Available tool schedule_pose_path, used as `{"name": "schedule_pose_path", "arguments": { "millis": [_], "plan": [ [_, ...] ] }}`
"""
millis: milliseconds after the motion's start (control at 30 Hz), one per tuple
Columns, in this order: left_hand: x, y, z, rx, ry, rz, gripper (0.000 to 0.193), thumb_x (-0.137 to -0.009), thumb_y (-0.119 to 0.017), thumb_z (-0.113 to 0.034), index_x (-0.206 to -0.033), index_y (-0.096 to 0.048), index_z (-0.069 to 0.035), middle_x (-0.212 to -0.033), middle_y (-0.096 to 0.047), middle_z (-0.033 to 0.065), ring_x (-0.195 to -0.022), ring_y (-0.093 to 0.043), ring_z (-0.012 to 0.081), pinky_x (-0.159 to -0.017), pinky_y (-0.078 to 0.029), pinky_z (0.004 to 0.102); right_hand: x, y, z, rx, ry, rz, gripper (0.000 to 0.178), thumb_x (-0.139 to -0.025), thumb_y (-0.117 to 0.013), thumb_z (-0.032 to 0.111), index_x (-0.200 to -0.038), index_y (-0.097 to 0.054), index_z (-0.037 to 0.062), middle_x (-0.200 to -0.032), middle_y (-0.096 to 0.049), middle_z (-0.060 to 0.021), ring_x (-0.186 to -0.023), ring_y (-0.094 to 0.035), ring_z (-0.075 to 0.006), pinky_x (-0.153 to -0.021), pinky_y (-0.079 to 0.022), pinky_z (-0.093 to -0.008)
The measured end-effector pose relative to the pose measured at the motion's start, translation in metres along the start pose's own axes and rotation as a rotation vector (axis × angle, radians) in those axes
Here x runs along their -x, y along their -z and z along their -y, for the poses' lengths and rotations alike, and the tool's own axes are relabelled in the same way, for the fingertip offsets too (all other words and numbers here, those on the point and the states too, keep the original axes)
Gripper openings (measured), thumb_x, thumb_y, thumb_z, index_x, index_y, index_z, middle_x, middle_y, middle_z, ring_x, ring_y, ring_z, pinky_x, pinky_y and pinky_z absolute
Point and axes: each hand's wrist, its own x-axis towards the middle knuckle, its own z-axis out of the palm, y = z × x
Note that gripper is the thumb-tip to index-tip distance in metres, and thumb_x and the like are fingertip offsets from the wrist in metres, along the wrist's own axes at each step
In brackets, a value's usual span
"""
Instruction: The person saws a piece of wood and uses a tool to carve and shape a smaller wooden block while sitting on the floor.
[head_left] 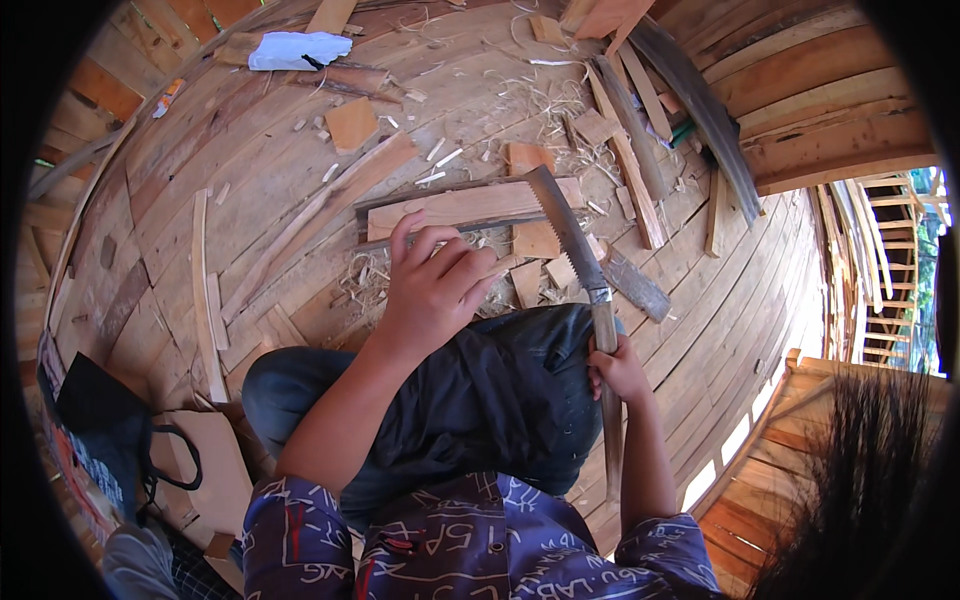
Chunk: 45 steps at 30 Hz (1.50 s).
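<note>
My right hand is wrapped round the long wooden handle of a handsaw. The saw's toothed blade points away from me and leans left, its tip over the right end of a wooden board. This board rests on a darker plank on the floor, in front of my crossed legs. Above its near edge is my left hand, back of the hand up and fingers bent. A short, thin wooden stick shows between its thumb and forefinger; the fingers partly hide it.
Wood shavings and offcuts litter the plank floor. Longer strips lie at the left, and boards lie at the far right. A white plastic bag is at the back. A cardboard box and a black bag stand near left.
</note>
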Motion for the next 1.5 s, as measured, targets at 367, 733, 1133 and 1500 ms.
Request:
{"name": "schedule_pose_path", "arguments": {
  "millis": [367, 733, 1133, 1500],
  "plan": [
    [0.0, 0.002, -0.006, 0.068, 0.031, -0.041, 0.037, -0.07, -0.082, -0.024, -0.099, -0.064, -0.01, -0.085, -0.061, 0.0005, -0.097, -0.055, 0.0219, -0.104, -0.033, 0.0516, 0.001, 0.002, 0.001, 0.033, -0.029, -0.008, 0.005, -0.08, -0.055, 0.001, -0.083, -0.051, 0.0017, -0.056, -0.052, -0.0078, -0.042, -0.053, -0.0174, -0.035, -0.046, -0.033],
    [-0.024, -0.111, 0.045, -0.039, 0.126, 0.272, 0.055, -0.066, -0.081, -0.039, -0.099, -0.065, 0.001, -0.099, -0.064, 0.0125, -0.101, -0.057, 0.028, -0.099, -0.036, 0.0435, -0.005, 0.039, 0.002, -0.055, 0.118, -0.119, 0.037, -0.104, -0.042, 0.04, -0.1, -0.05, 0.0049, -0.054, -0.049, -0.0056, -0.041, -0.05, -0.0146, -0.038, -0.044, -0.0297],
    [-0.062, -0.271, 0.079, -0.1, 0.117, 0.403, 0.065, -0.07, -0.078, -0.047, -0.121, -0.065, -0.008, -0.114, -0.059, 0.0112, -0.116, -0.05, 0.0286, -0.105, -0.033, 0.0446, -0.112, 0.086, -0.017, 0.25, 0.193, -0.299, 0.033, -0.102, -0.051, 0.029, -0.113, -0.058, -0.0012, -0.064, -0.049, -0.0097, -0.062, -0.045, -0.0184, -0.061, -0.042, -0.0373],
    [-0.058, -0.28, 0.082, -0.033, 0.11, 0.373, 0.057, -0.077, -0.077, -0.044, -0.115, -0.064, -0.005, -0.121, -0.064, 0.0109, -0.12, -0.055, 0.0271, -0.108, -0.034, 0.0439, -0.14, 0.077, -0.032, 0.44, 0.353, -0.296, 0.027, -0.101, -0.052, 0.028, -0.099, -0.054, 0.0007, -0.056, -0.052, -0.0223, -0.052, -0.056, -0.042, -0.049, -0.04, -0.0444]
  ]
}}
